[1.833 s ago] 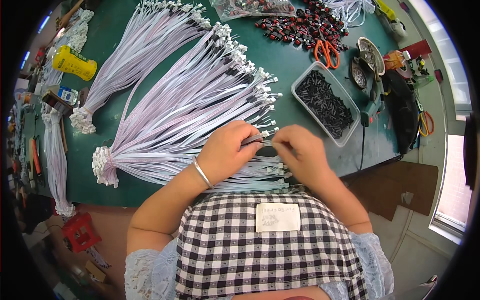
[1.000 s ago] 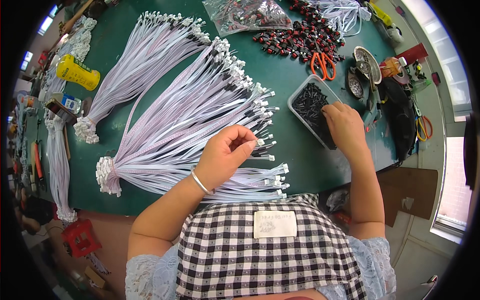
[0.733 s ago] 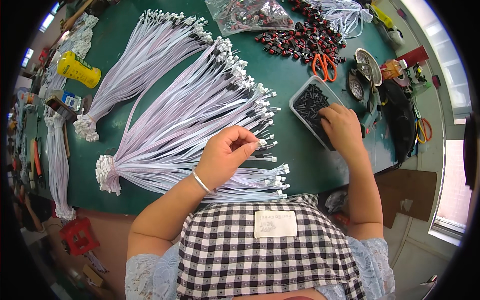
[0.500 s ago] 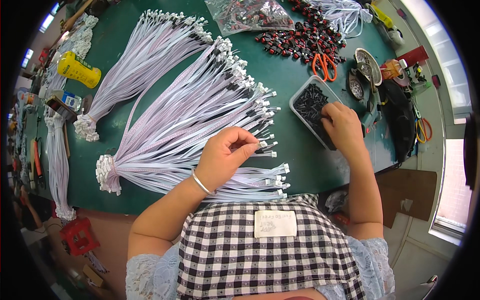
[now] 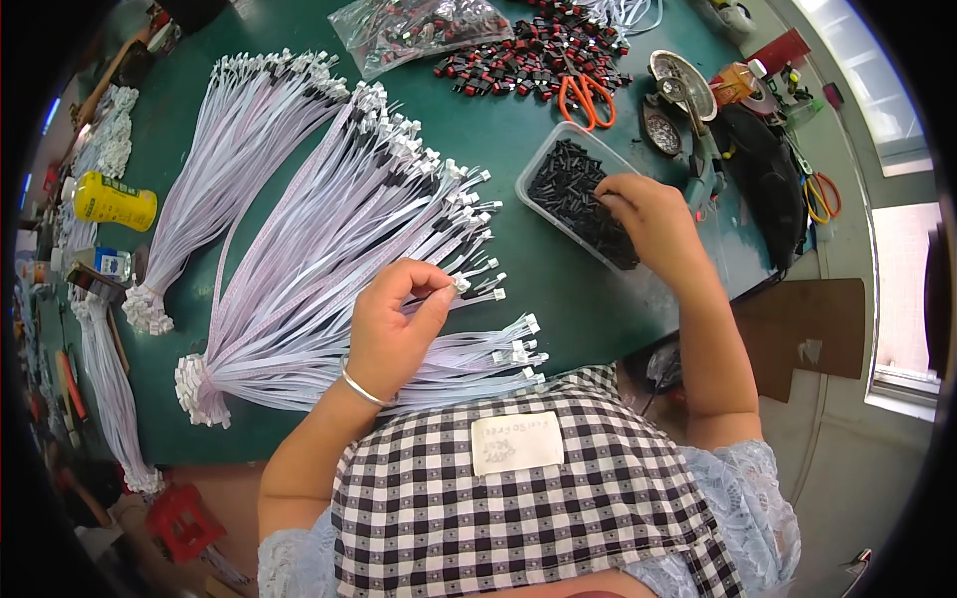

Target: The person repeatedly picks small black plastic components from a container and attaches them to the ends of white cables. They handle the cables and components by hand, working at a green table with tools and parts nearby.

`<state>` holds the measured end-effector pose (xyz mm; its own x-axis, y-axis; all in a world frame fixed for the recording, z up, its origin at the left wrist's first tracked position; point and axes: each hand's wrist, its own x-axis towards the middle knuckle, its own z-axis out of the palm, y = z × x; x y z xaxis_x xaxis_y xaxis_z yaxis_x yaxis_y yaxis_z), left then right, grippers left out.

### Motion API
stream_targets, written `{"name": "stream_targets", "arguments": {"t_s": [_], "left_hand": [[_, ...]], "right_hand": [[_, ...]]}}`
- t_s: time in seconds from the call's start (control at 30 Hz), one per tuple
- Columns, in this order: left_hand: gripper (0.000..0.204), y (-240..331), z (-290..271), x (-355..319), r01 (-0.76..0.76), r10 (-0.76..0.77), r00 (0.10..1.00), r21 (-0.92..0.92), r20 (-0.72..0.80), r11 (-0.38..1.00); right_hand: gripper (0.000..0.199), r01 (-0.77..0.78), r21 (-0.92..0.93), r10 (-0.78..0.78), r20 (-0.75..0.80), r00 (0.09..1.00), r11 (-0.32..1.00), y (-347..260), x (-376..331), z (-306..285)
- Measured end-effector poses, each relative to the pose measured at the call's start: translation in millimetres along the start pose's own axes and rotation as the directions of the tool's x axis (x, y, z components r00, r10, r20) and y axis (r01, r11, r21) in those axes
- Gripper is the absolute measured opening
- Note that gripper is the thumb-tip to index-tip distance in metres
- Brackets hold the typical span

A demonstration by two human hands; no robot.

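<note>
Head view: your left hand point(image 5: 389, 324) pinches a white connector point(image 5: 461, 284), eight o'clock from the fingertips of your right hand point(image 5: 650, 221), whose closure I cannot tell.

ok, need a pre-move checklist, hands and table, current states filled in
1. Left hand has a cable end: ok, a white connector pokes out of its pinch.
2. Right hand over the clear tub: ok.
3. Right hand gripping a black piece: cannot tell, too small to see.
4. Black pieces in the tub: ok, plenty.
5. Orange-handled scissors away from both hands: ok, they lie by the black-and-red parts.
</note>
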<state>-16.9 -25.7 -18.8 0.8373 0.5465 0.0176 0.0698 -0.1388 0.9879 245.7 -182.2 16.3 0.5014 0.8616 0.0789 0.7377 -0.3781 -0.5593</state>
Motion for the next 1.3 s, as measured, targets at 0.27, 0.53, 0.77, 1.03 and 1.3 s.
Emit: {"name": "stream_targets", "arguments": {"t_s": [0.27, 0.53, 0.77, 1.03, 1.3], "left_hand": [[0.007, 0.6, 2.7, 0.0, 0.112, -0.104, 0.993, -0.175, 0.053, 0.978], [0.008, 5.1, 4.1, 0.0, 0.070, -0.066, 0.997, -0.069, 0.047, 0.995], [0.010, 6.6, 3.9, 0.1, 0.103, -0.099, 0.994, -0.076, 0.056, 0.992], [0.012, 4.1, 2.9, 1.7, 0.164, -0.155, 0.984, -0.102, 0.090, 0.981], [0.011, 2.7, -1.6, 1.9, 0.188, -0.165, 0.974, -0.151, 0.152, 0.970]], "right_hand": [[0.025, 0.548, -0.064, -0.543, 0.085, 0.836, 0.834, -62.8, -27.4, 16.6], [0.027, 0.658, 0.446, -0.789, 0.436, 0.432, 0.607, -86.7, -39.1, -7.3], [0.026, 0.367, 0.638, -0.679, 0.350, 0.645, 0.677, -82.9, -37.5, 7.3], [0.017, -0.220, 0.837, 0.022, 0.241, 0.970, 0.501, -97.8, -32.2, 58.9], [0.016, -0.226, 0.750, 0.030, 0.265, 0.964, 0.622, -86.9, -28.9, 74.2]]}}
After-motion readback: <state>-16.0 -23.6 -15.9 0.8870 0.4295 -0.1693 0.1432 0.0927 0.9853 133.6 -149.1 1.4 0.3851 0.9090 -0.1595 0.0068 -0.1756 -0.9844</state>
